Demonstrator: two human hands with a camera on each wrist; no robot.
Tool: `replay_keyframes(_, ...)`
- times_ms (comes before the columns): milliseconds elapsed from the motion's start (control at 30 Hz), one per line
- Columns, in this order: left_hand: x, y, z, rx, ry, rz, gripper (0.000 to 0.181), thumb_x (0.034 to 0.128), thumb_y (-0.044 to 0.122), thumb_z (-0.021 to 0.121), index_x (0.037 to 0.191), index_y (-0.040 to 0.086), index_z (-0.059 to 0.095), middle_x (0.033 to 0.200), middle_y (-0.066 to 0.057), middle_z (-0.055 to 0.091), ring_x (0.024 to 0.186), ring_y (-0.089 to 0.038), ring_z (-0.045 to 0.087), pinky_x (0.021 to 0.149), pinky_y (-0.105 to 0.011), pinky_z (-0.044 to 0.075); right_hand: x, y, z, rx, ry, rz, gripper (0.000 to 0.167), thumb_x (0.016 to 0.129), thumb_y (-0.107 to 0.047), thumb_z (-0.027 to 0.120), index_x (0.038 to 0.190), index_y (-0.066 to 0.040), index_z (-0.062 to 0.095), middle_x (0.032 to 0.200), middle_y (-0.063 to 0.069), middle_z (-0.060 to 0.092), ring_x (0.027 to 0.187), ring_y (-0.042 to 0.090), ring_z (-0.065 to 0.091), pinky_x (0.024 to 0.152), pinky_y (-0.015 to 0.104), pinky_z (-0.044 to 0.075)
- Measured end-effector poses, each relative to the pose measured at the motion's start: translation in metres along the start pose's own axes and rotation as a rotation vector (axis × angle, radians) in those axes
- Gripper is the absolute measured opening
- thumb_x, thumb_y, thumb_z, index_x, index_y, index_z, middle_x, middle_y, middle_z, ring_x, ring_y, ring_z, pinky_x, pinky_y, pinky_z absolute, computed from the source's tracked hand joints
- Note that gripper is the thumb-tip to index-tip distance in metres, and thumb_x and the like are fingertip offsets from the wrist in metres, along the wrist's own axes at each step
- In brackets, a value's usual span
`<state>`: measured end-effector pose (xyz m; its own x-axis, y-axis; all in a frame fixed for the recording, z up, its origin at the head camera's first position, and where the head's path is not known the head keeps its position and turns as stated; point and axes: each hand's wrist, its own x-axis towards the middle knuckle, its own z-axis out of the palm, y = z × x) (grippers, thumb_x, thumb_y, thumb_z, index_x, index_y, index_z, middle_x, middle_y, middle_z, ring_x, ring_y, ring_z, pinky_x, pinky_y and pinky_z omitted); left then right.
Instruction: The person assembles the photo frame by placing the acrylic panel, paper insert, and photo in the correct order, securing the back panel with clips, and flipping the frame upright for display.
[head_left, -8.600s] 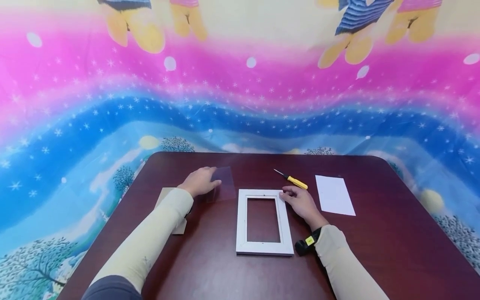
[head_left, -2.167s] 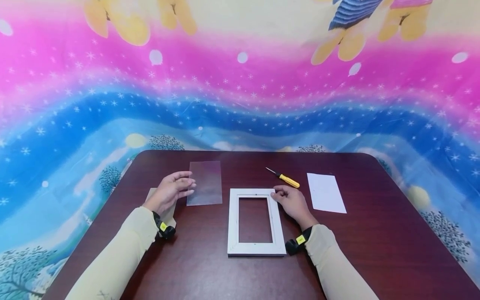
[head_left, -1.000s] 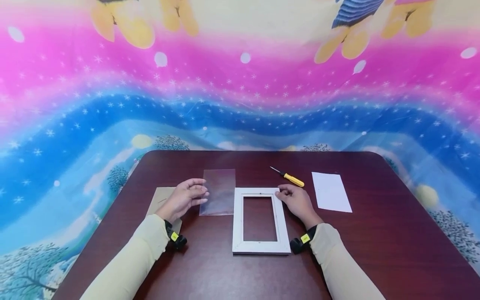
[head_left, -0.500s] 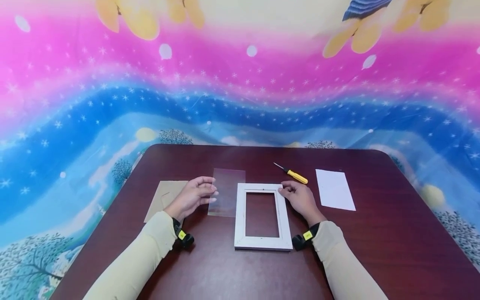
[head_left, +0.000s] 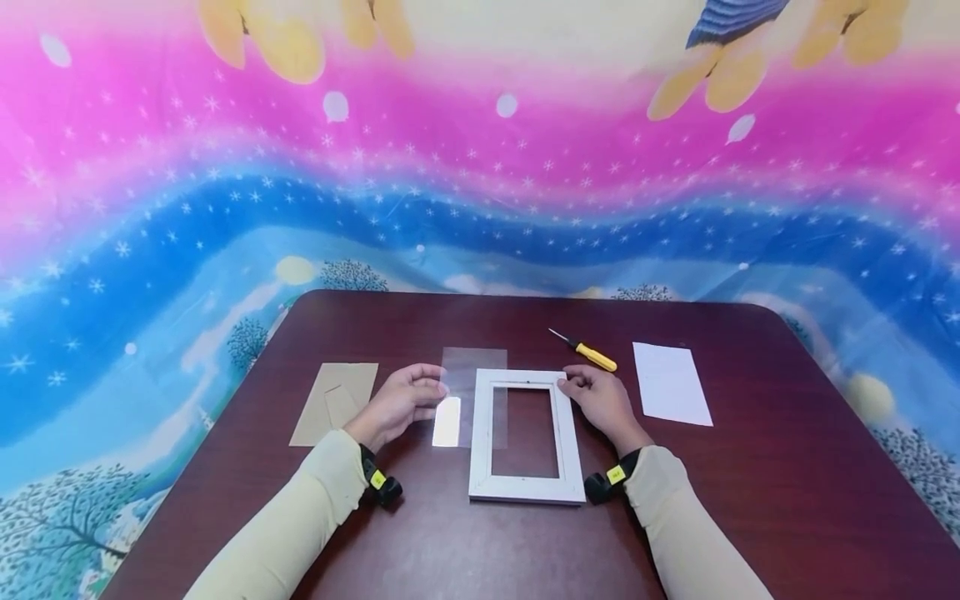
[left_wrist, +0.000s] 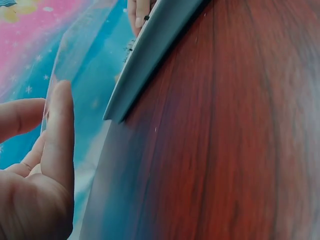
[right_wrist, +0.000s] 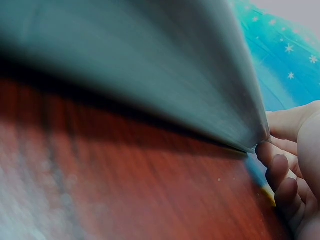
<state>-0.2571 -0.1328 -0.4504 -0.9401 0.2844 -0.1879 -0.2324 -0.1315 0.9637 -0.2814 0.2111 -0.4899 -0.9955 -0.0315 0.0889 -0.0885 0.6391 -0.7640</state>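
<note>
My left hand (head_left: pixel 401 403) pinches the left edge of a clear rectangular sheet (head_left: pixel 474 358), which is held above the table; its right part reaches the left side of a white frame (head_left: pixel 531 490). A bright glare patch shows on its lower left. In the left wrist view the thumb and a finger of the left hand (left_wrist: pixel 42 165) have the sheet (left_wrist: pixel 85 42) between them. The frame lies flat with an open middle. At its upper right corner the right hand (head_left: pixel 603 404) grips the edge; in the right wrist view that hand (right_wrist: pixel 292 165) holds the frame's corner (right_wrist: pixel 200 90).
A tan backing board (head_left: pixel 313 425) with a flap lies at the left, partly behind the left forearm. Beyond the right hand is a screwdriver (head_left: pixel 596 358) with a yellow handle. White paper (head_left: pixel 671 383) lies to the right on the dark red table (head_left: pixel 480 558). A printed cloth (head_left: pixel 480 183) hangs behind.
The left hand has carried the clear sheet rightward to the frame's left side, uncovering more of the tan board. The right hand keeps its grip at the corner. The head view has shifted slightly.
</note>
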Motion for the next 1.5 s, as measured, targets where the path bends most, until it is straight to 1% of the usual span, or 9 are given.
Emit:
replay_keyframes(133,0.001,-0.004,0.005,0.000,-0.015,-0.015,0.040,0.0929,-0.003,0.060,0.130,-0.009,0.045,0.095,-0.014,0.065,0.084,-0.022,0.069,0.076,-0.038,0.057,-0.002,0.003,0.002,0.005,-0.005,0.003,0.039,0.093,-0.043,0.065,0.121,-0.015,0.068,0.088,-0.002,0.063,0.075,0.019,0.054,0.068,0.035,0.042)
replay_keyframes(233,0.002,-0.005,0.009,0.005,-0.021,-0.011,0.041,0.0918,-0.004,0.061,0.130,-0.010,0.045,0.094,-0.012,0.064,0.081,-0.021,0.069,0.074,-0.035,0.058,-0.003,0.003,0.003,0.004,-0.007,-0.003,0.039,0.093,-0.042,0.065,0.120,-0.015,0.068,0.087,-0.002,0.063,0.074,0.020,0.054,0.067,0.035,0.042)
replay_keyframes(433,0.006,-0.006,0.018,-0.042,-0.038,-0.008,0.041,0.0924,-0.004,0.059,0.129,-0.011,0.043,0.095,-0.015,0.065,0.082,-0.023,0.070,0.075,-0.036,0.058,-0.002,-0.001,-0.001,0.005,0.012,-0.025,0.036,0.093,-0.039,0.066,0.119,-0.014,0.068,0.087,-0.002,0.063,0.075,0.020,0.054,0.068,0.036,0.043)
replay_keyframes(567,0.007,-0.007,0.022,-0.050,-0.049,-0.012,0.043,0.0923,-0.005,0.058,0.131,-0.013,0.040,0.094,-0.013,0.064,0.081,-0.021,0.069,0.075,-0.036,0.058,0.000,-0.002,-0.002,-0.006,0.010,-0.031,0.036,0.094,-0.039,0.066,0.119,-0.014,0.068,0.088,-0.002,0.063,0.076,0.019,0.055,0.069,0.036,0.043)
replay_keyframes(800,0.007,-0.010,0.026,-0.032,-0.064,-0.001,0.042,0.0907,-0.005,0.060,0.128,-0.012,0.042,0.091,-0.010,0.064,0.082,-0.020,0.068,0.075,-0.037,0.057,0.001,-0.001,-0.002,-0.003,0.014,-0.029,0.034,0.093,-0.039,0.066,0.118,-0.015,0.069,0.087,-0.002,0.063,0.076,0.019,0.054,0.068,0.036,0.043)
replay_keyframes(933,0.008,-0.013,0.030,-0.010,-0.063,-0.012,0.039,0.0904,-0.006,0.061,0.125,-0.010,0.044,0.090,-0.010,0.065,0.082,-0.021,0.068,0.074,-0.037,0.058,0.000,-0.002,-0.002,-0.001,0.013,-0.024,0.035,0.093,-0.039,0.066,0.118,-0.015,0.068,0.087,-0.002,0.063,0.075,0.020,0.054,0.068,0.036,0.043)
replay_keyframes(1167,0.007,-0.012,0.038,-0.038,-0.088,-0.021,0.038,0.0897,-0.010,0.060,0.124,-0.012,0.043,0.089,-0.012,0.066,0.083,-0.024,0.070,0.077,-0.043,0.057,0.000,-0.003,-0.002,-0.014,0.014,-0.022,0.035,0.093,-0.039,0.066,0.118,-0.015,0.068,0.087,-0.002,0.063,0.076,0.019,0.054,0.069,0.036,0.043)
replay_keyframes(1367,0.006,-0.012,0.044,-0.019,-0.091,-0.014,0.042,0.0887,-0.009,0.063,0.126,-0.013,0.043,0.089,-0.012,0.066,0.085,-0.026,0.070,0.076,-0.042,0.057,0.000,-0.003,-0.002,-0.013,0.015,-0.025,0.034,0.093,-0.038,0.066,0.117,-0.015,0.069,0.087,-0.002,0.063,0.076,0.019,0.054,0.069,0.036,0.043)
replay_keyframes(1500,0.006,-0.014,0.047,-0.021,-0.095,-0.022,0.042,0.0880,-0.010,0.063,0.125,-0.011,0.044,0.089,-0.011,0.065,0.089,-0.029,0.069,0.075,-0.040,0.057,0.000,-0.004,-0.002,-0.007,0.013,-0.021,0.033,0.093,-0.037,0.067,0.117,-0.015,0.069,0.087,-0.002,0.063,0.075,0.019,0.054,0.069,0.036,0.043)
